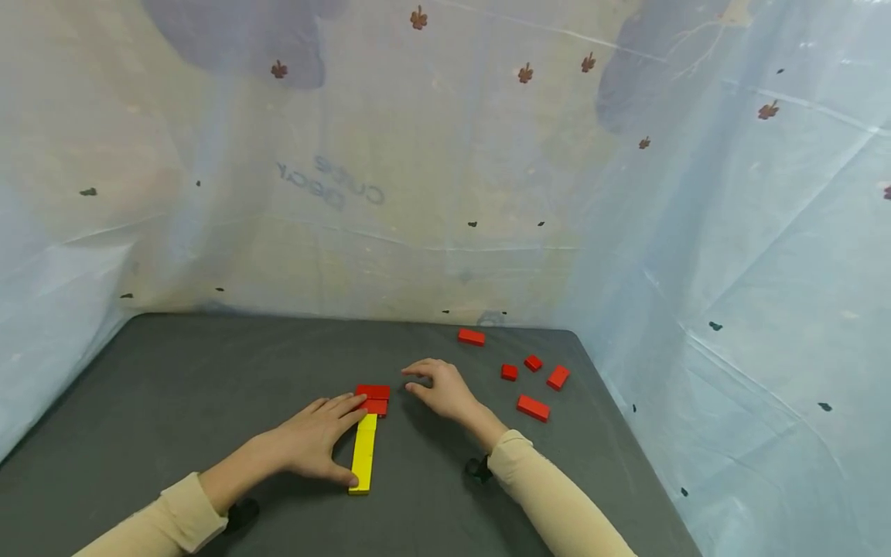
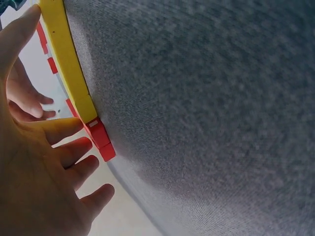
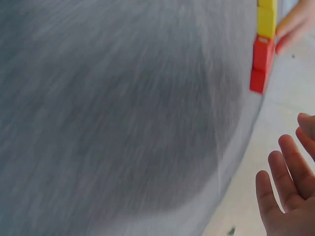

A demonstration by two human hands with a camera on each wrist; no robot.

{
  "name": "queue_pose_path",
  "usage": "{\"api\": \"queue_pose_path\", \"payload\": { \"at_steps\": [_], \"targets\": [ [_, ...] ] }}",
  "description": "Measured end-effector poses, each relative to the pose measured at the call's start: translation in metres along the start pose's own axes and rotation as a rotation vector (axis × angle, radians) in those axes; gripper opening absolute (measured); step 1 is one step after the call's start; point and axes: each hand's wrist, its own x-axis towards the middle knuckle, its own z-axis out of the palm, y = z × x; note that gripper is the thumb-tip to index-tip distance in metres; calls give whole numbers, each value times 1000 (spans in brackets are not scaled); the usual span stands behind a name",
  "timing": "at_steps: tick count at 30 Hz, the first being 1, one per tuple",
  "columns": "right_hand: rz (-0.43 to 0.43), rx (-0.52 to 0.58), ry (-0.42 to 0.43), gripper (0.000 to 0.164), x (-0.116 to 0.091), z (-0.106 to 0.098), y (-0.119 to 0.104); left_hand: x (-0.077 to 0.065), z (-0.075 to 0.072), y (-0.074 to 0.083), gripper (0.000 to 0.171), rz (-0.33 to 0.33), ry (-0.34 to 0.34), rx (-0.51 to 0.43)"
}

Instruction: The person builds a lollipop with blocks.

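On the dark table a long yellow block (image 1: 363,458) and a short yellow block (image 1: 367,422) lie end to end. Two red blocks (image 1: 379,392) sit side by side against the short yellow one's far end. My left hand (image 1: 312,439) spreads over the left side of this row. Its thumb touches the near end of the long yellow block, and its forefinger reaches the joint between yellow and red; the other fingers extend forward. Just right of the red pair hovers my right hand (image 1: 447,393), fingers loosely extended and holding nothing, also seen in the right wrist view.
Several loose red blocks lie at the table's right, among them a long one (image 1: 533,408), a small one (image 1: 510,372) and one near the back edge (image 1: 471,337). A translucent printed plastic sheet (image 1: 390,263) hangs behind the table and along its sides.
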Motion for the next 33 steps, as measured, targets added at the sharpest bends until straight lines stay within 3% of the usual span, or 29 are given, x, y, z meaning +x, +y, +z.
{"api": "queue_pose_path", "payload": {
  "at_steps": [4,16,25,33],
  "targets": [
    [-1,4,63,34,-13,-17,14,-1,-1,-1,116,1,9,-3],
    [144,-59,215,32,-67,-69,56,3,-4,-1,110,29,39,7],
    [196,-114,234,32,-108,-90,93,8,-5,0,113,25,17,-1],
    [214,-203,183,33,-136,-96,115,10,-6,1,112,53,9,-12]
  ]
}}
